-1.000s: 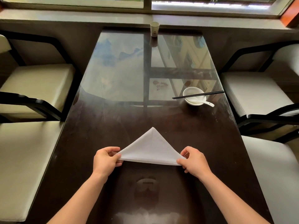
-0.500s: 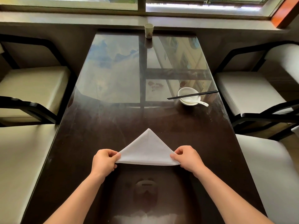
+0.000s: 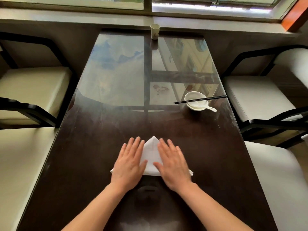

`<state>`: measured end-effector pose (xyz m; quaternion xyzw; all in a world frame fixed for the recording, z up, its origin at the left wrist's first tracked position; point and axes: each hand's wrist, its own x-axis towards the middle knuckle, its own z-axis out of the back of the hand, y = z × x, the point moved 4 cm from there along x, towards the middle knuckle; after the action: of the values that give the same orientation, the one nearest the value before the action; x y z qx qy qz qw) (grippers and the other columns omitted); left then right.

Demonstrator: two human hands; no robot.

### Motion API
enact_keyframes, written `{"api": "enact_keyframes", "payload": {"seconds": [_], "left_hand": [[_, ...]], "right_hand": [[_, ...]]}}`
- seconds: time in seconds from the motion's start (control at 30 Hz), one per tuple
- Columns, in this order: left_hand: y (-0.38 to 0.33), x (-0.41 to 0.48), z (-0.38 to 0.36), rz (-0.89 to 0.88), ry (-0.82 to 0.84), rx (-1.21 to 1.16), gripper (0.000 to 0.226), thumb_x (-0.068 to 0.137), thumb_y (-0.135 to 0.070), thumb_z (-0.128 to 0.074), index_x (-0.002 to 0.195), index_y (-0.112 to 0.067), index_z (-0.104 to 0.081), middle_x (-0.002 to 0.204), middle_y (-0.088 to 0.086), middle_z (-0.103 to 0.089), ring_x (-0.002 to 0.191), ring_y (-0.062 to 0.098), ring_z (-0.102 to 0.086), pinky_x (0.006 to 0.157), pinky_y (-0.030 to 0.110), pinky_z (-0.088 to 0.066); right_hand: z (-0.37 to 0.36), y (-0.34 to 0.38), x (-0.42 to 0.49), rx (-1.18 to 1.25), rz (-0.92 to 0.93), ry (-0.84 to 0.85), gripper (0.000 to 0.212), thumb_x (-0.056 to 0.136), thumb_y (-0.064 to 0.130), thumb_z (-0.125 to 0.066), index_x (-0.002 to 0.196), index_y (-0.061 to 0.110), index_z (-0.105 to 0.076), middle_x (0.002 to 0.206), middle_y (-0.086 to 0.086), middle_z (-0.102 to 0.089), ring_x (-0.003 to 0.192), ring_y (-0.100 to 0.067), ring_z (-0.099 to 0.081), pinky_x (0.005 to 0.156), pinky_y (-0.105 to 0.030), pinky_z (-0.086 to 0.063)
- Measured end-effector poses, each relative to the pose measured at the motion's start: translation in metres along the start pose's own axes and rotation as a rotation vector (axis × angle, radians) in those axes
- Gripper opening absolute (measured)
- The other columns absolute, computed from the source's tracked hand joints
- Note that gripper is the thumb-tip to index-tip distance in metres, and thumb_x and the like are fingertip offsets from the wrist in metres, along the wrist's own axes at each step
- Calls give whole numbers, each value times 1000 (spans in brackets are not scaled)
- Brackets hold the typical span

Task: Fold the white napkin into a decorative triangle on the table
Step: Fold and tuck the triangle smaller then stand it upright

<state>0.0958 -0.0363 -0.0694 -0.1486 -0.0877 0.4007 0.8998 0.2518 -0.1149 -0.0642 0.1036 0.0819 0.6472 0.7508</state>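
The white napkin (image 3: 151, 154) lies flat on the dark glossy table (image 3: 93, 147) as a triangle, its apex pointing away from me. My left hand (image 3: 130, 161) rests palm down on the napkin's left half, fingers spread. My right hand (image 3: 171, 162) lies palm down on the right half, fingers spread too. Only the apex, a middle strip and the two bottom corner tips of the napkin show between and beside my hands. Both hands are slightly blurred.
A white bowl (image 3: 195, 100) with a white spoon (image 3: 210, 108) and black chopsticks (image 3: 200, 99) across it stands at the right. A paper cup (image 3: 155, 31) sits at the far edge. Cream-cushioned chairs (image 3: 33, 87) flank both sides.
My hands have let go of the napkin's bottom corners and now lie flat on top of it, palms down. The napkin has settled flat on the table.
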Motion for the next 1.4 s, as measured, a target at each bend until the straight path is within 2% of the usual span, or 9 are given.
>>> {"api": "enact_keyframes", "payload": {"seconds": [0.07,0.13,0.4,0.63,0.93,1.03,1.13,1.23,1.4], "left_hand": [[-1,3,-24,-104,155,131,70,103,-53,-29,157,-19,0,165,1,9,153,24,8,123,43,0],[9,-2,-38,-113,220,209,73,101,-62,-15,157,-17,1,166,1,9,152,21,11,122,45,1],[20,-5,-32,-4,241,212,82,97,-71,-11,158,-16,-5,166,1,2,153,21,7,121,46,-3],[13,29,-40,-210,256,241,79,98,-69,-11,158,-18,3,167,-1,6,152,17,14,122,45,2],[44,-12,-23,39,204,265,80,98,-67,-15,157,-14,-14,166,4,-7,153,26,3,121,51,-2],[49,-35,-12,185,120,273,70,96,-56,-33,148,-9,-41,158,15,-35,148,36,-26,118,54,-17],[46,-38,-2,295,38,205,49,89,-39,-65,127,-8,-66,121,17,-62,108,36,-59,84,50,-50],[40,-28,7,415,52,72,44,85,-33,-75,122,-11,-69,98,6,-63,87,28,-61,71,42,-52],[40,-13,13,623,84,-158,14,84,-39,-67,86,-24,-66,84,-6,-61,86,22,-61,72,39,-52]], "right_hand": [[-22,3,7,-84,73,199,78,99,64,-23,160,17,-7,167,3,5,153,-22,9,125,-50,-5],[-35,-7,5,-151,87,293,88,93,75,-8,159,18,4,165,5,18,150,-19,23,124,-50,5],[-29,-16,-3,-137,46,276,101,87,85,-11,158,15,4,166,2,17,152,-21,18,120,-49,7],[-35,-12,33,-146,124,276,103,83,89,-6,158,19,11,164,6,25,148,-13,29,123,-48,10],[-17,-64,-12,-241,-103,275,93,89,80,-4,157,18,1,167,-2,13,154,-26,13,122,-51,3],[-10,-54,-27,-224,-80,166,86,93,70,-23,152,10,-36,162,-12,-29,149,-33,-28,118,-50,-20],[-1,-47,-34,-193,-75,-14,61,91,56,-52,127,9,-65,129,-10,-63,114,-32,-63,93,-47,-53],[7,-46,-27,-135,-143,-54,38,84,40,-76,108,11,-72,101,-6,-66,86,-28,-63,68,-40,-55],[9,-56,-11,12,-402,158,38,95,57,-50,102,20,-58,98,1,-63,93,-23,-55,78,-36,-46]]}}
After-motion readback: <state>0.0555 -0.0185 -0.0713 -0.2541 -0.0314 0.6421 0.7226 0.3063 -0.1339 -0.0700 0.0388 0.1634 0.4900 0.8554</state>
